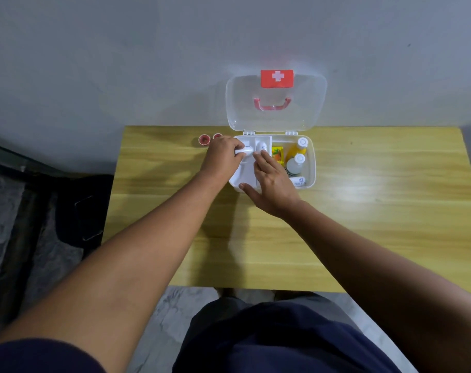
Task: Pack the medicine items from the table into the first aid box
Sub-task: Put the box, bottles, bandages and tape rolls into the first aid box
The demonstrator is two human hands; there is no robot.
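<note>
First aid box (311,168): white plastic, centre of frame on a yellow wood-grain table (363,211), clear lid (239,103) open and upright, showing a red label with a white cross (277,78) and a pink handle (272,104). White inner tray (266,140) over the left half. Contents, right half: orange-yellow bottle (299,149) and clear bottle (295,164), both white-capped; yellow carton (278,154); small white container with blue print (298,181), writing too small to read. Left hand (222,157): fingers curled around a small white tube-like item (243,151) at the tray's left compartment. Right hand (272,181): loosely spread, fingertips on another white item (262,150) in the tray, apparently holding nothing. Outstanding: two red-rimmed small pots (204,140), left of the box. Handling, judged: light, rigid, smooth plastic, likely slippery; pinch across the body.
</note>
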